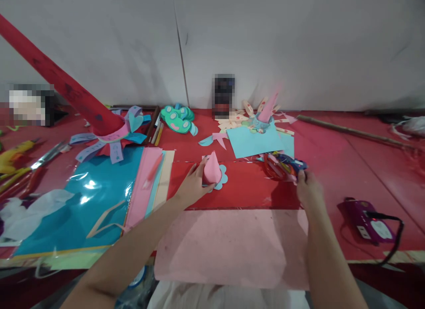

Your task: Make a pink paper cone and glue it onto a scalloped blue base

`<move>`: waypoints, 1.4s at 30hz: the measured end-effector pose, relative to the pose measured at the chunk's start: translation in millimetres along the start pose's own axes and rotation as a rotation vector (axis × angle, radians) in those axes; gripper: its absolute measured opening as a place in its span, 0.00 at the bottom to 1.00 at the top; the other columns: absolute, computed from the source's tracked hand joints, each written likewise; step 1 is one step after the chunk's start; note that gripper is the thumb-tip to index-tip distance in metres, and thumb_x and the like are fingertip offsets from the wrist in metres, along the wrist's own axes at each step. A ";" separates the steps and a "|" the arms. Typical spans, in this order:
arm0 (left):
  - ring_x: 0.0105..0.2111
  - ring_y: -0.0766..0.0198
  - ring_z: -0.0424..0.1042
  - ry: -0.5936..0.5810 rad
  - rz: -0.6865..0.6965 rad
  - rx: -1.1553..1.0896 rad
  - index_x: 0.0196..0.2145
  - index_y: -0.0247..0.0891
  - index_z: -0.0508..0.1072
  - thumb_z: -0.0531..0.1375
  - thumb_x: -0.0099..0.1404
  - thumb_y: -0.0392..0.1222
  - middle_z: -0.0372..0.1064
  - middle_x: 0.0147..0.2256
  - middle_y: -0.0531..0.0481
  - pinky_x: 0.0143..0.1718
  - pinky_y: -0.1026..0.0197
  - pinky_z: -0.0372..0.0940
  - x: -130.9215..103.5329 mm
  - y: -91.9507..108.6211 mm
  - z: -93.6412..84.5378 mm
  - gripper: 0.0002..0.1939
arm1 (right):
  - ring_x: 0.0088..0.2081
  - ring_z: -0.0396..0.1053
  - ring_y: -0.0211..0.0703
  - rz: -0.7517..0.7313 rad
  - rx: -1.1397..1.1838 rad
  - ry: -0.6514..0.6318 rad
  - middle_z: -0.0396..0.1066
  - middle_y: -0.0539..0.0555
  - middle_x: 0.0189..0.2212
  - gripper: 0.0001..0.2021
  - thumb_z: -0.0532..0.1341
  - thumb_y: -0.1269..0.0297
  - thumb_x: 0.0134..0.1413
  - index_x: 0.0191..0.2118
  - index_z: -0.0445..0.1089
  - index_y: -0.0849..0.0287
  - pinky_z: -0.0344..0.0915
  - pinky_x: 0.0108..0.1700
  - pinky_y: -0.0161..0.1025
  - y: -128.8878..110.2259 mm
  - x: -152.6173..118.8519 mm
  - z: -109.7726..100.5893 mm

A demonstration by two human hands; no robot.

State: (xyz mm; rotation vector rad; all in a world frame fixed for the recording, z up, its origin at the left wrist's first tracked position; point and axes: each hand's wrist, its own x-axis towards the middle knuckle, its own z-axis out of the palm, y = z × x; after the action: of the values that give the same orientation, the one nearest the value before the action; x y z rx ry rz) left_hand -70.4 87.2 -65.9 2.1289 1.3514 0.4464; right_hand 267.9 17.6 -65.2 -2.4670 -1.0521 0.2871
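Observation:
In the head view, my left hand (196,183) is curled around a pink paper cone (213,168). The cone stands point up on a light blue paper flower (224,178). To the right, my right hand (308,187) has its fingers bent against the end of a jumbled bundle of red and blue stationery (282,165). Red loops like scissor handles show in it, but its other pieces are too blurred to name. Both hands are over a red sheet (245,189) on the table.
A pink sheet (229,247) hangs at the front edge. Left are blue sheets (96,189), scissors (49,156), a yellow glue gun (16,156) and a tall red cone (66,83). Green frog cutouts (179,121) lie behind. A purple corded device (368,222) and a stick (352,129) lie right.

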 end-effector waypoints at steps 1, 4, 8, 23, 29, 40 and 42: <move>0.62 0.46 0.55 0.005 0.014 0.001 0.64 0.43 0.47 0.62 0.58 0.47 0.58 0.61 0.42 0.59 0.44 0.57 0.3 -0.8 0.6 0.41 | 0.35 0.67 0.52 -0.031 -0.002 -0.006 0.70 0.63 0.33 0.19 0.44 0.59 0.57 0.40 0.69 0.64 0.59 0.34 0.42 -0.7 -5.6 4.1; 0.61 0.48 0.56 0.015 0.037 -0.003 0.64 0.44 0.46 0.62 0.58 0.47 0.58 0.61 0.43 0.59 0.45 0.57 1.0 -2.2 2.0 0.42 | 0.36 0.67 0.53 -0.127 -0.038 -0.007 0.70 0.64 0.35 0.22 0.44 0.56 0.58 0.42 0.69 0.64 0.60 0.34 0.42 -1.8 -19.8 10.6; 0.62 0.48 0.55 0.013 0.033 -0.004 0.65 0.45 0.45 0.62 0.58 0.46 0.57 0.61 0.44 0.60 0.47 0.57 0.6 -1.7 1.8 0.43 | 0.39 0.67 0.52 -0.209 -0.092 0.059 0.70 0.65 0.38 0.23 0.44 0.54 0.60 0.37 0.72 0.62 0.62 0.38 0.43 0.9 -15.3 3.2; 0.63 0.46 0.54 0.017 0.004 -0.002 0.65 0.45 0.45 0.63 0.57 0.49 0.56 0.62 0.43 0.58 0.46 0.59 -1.2 -7.6 5.1 0.44 | 0.44 0.71 0.49 -0.275 -0.029 -0.066 0.75 0.62 0.42 0.13 0.57 0.69 0.51 0.41 0.74 0.64 0.63 0.47 0.42 9.9 61.0 -9.5; 0.62 0.49 0.56 0.009 0.026 -0.014 0.65 0.46 0.44 0.63 0.57 0.47 0.57 0.62 0.44 0.59 0.47 0.57 -0.8 -4.2 2.7 0.44 | 0.46 0.71 0.50 -0.298 -0.014 -0.065 0.76 0.60 0.41 0.14 0.55 0.69 0.49 0.40 0.74 0.63 0.63 0.50 0.45 14.4 65.3 -5.8; 0.63 0.46 0.53 -0.003 -0.015 -0.009 0.65 0.45 0.45 0.63 0.57 0.49 0.56 0.62 0.44 0.58 0.46 0.58 -0.9 -4.9 2.8 0.45 | 0.44 0.72 0.49 -0.225 0.022 -0.086 0.75 0.61 0.43 0.10 0.54 0.70 0.49 0.36 0.70 0.60 0.63 0.48 0.41 7.0 57.3 -9.0; 0.63 0.46 0.53 -0.006 -0.010 -0.011 0.65 0.45 0.45 0.63 0.57 0.48 0.55 0.63 0.44 0.59 0.46 0.58 -0.6 -4.2 2.1 0.44 | 0.46 0.71 0.50 -0.231 0.012 -0.089 0.75 0.62 0.43 0.08 0.54 0.70 0.49 0.35 0.70 0.59 0.62 0.49 0.40 5.7 55.8 -10.1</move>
State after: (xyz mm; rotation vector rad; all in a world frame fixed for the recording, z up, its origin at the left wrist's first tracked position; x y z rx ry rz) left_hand -72.5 87.4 -70.1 2.1120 1.3519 0.4424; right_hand 313.5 51.4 -60.1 -2.3114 -1.3550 0.3313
